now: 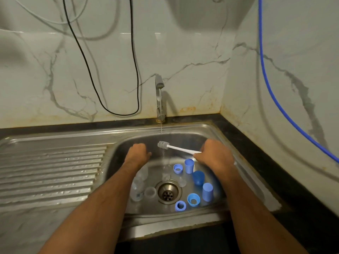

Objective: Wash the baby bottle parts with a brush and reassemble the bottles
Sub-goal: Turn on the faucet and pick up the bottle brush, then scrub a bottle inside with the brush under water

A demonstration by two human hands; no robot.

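The right hand (214,154) grips the white-handled, grey-bristled bottle brush (175,147), head pointing left under the tap's stream, while the left hand (138,152) is curled empty.

2 bare forearms, sleeveless to the frame edge, no jewellery visible.

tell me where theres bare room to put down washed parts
The ribbed drainboard left of the sink basin is bare. The basin floor is crowded around the drain: blue caps right, clear bottles left.
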